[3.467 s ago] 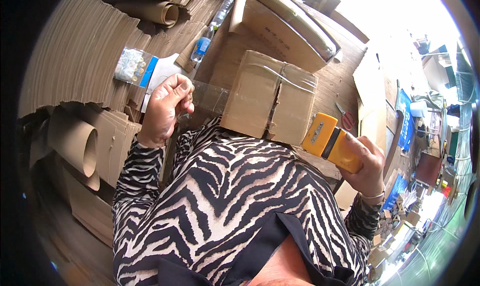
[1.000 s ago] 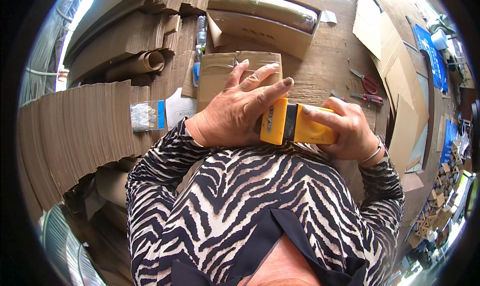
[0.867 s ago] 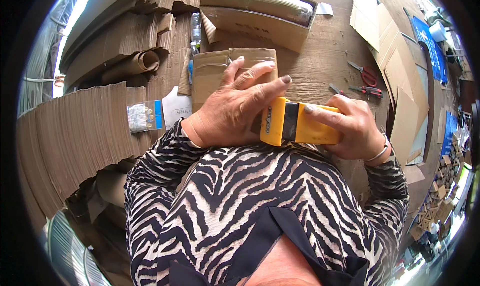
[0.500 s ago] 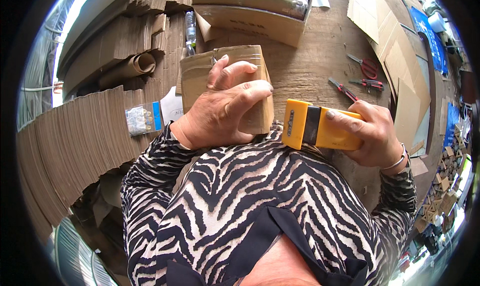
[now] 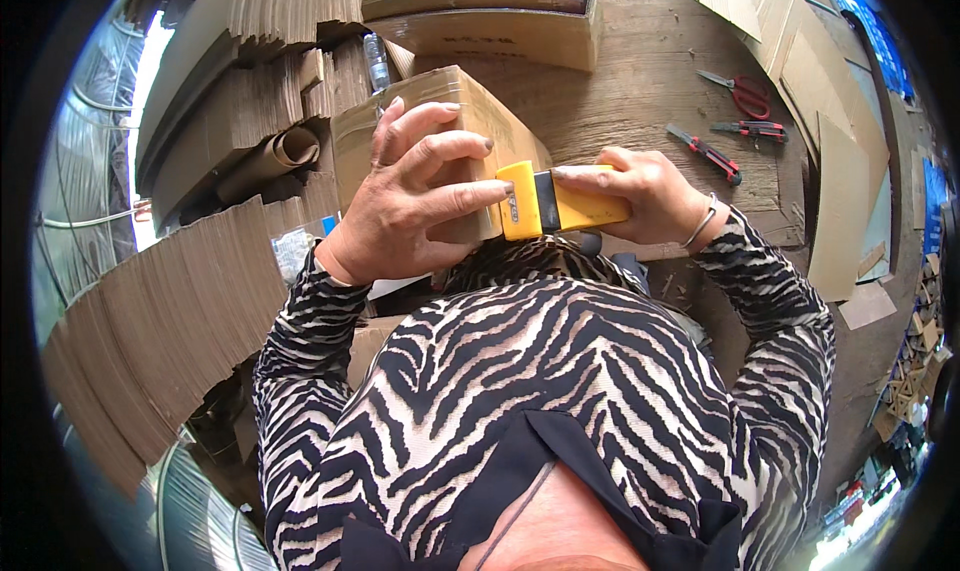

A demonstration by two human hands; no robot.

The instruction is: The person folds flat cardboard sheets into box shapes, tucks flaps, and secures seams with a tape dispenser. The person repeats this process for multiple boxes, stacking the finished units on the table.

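A brown cardboard box (image 5: 385, 121) with clear tape on it stands at an angle in front of my chest. My left hand (image 5: 415, 191) rests on it with fingers spread; its index fingertip reaches the end of a yellow hand-held tool with a black band (image 5: 520, 201). My right hand (image 5: 650, 196) is closed round the other end of that tool, thumb and fingers along its body. The tool's left end is up against the near right side of the box. Its underside is hidden, so I cannot make out its exact kind.
Behind the box lies a larger open carton (image 5: 490, 43) with a wrapped bundle. Red-handled scissors (image 5: 748, 96) and two red-and-black cutters (image 5: 708, 156) lie right on the wooden table (image 5: 640, 101). Flat cardboard stacks (image 5: 190, 321) stand left; loose sheets (image 5: 840, 191) lie right.
My right hand has brought the yellow tool left and up against the box. The box has turned, showing more of its right side. My left fingers have spread wider.
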